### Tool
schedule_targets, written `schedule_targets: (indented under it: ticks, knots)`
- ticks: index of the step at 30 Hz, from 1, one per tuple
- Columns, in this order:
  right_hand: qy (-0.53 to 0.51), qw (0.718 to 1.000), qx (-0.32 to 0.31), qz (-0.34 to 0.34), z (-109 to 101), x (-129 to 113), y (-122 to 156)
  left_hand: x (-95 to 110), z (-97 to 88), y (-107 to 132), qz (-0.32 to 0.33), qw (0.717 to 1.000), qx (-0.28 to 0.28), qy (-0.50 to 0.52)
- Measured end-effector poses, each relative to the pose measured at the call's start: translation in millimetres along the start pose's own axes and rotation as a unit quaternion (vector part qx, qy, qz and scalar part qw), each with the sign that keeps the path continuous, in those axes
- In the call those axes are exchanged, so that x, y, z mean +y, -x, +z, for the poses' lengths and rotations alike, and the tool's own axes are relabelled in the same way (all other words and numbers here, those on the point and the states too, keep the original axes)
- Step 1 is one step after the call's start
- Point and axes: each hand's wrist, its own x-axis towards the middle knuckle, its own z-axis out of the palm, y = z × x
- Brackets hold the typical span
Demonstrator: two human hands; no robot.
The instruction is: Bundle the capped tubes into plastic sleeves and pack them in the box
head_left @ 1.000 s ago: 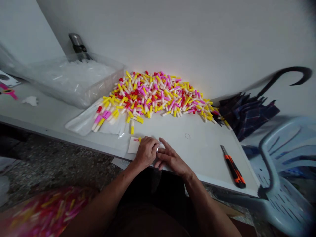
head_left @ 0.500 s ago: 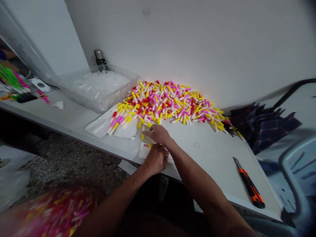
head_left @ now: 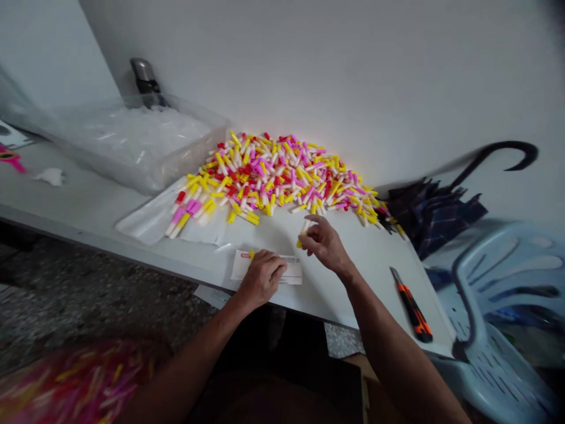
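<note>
Where the hands sit: near edge of white table [head_left: 366,282], 6 o'clock;
Left hand [head_left: 261,278]: fingers together on white paper slip [head_left: 286,274], grip unclear;
Right hand [head_left: 324,244]: fingers pinching yellow-capped tube [head_left: 302,235];
Around: tube pile [head_left: 273,176] at 12; clear plastic bin [head_left: 194,159] at 11; orange utility knife [head_left: 412,312] at 4; plaid umbrella [head_left: 428,212] at 2;
Room: blue plastic chair [head_left: 498,306] at 3; white wall [head_left: 353,70]; speckled floor [head_left: 88,306] at 8

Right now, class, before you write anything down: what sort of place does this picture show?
Probably a small workroom for manual piecework: a heap of small plastic tubes in pink, red, yellow and white lies on a plain white table, beside a clear plastic tub and an orange utility knife.
</note>
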Motion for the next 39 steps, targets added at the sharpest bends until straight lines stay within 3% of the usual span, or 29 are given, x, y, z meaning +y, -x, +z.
schedule_targets:
  ticks: [4, 8, 11, 15, 21, 28, 33, 39]
  knots:
    - [-0.069, 0.996, 0.062, 0.01, -12.1, 24.6, 59.6, -2.8, 1.5, -0.4, 0.004, 1.0, 0.012, -0.003]
    - [-0.05, 0.994, 0.09, 0.036, 5.4, 43.7, 94.4, -2.9, 1.8, -0.5, 0.008, 1.0, 0.011, -0.021]
    - [0.015, 0.995, 0.096, 0.002, 17.0, 49.2, 105.6, -2.2, 1.2, -0.3, 0.004, 1.0, 0.008, -0.027]
    - [0.069, 0.991, 0.094, -0.067, 26.5, 52.9, 108.2, -1.0, 0.2, -0.5, 0.001, 1.0, 0.007, -0.026]
    - [0.118, 0.983, 0.131, -0.053, 35.6, 62.7, 100.1, -1.4, 0.8, -1.1, -0.006, 1.0, 0.014, -0.023]
    - [0.142, 0.986, -0.009, -0.083, 25.1, 58.5, 96.5, -1.5, 1.5, -0.8, 0.001, 1.0, 0.01, -0.02]
    - [0.09, 0.992, -0.072, -0.048, 18.4, 44.0, 87.7, 0.7, 0.3, -1.8, -0.004, 1.0, 0.002, -0.016]
    - [-0.065, 0.993, -0.044, 0.091, 23.3, 46.2, 83.1, -1.0, 1.2, -1.2, -0.005, 1.0, 0.008, -0.014]
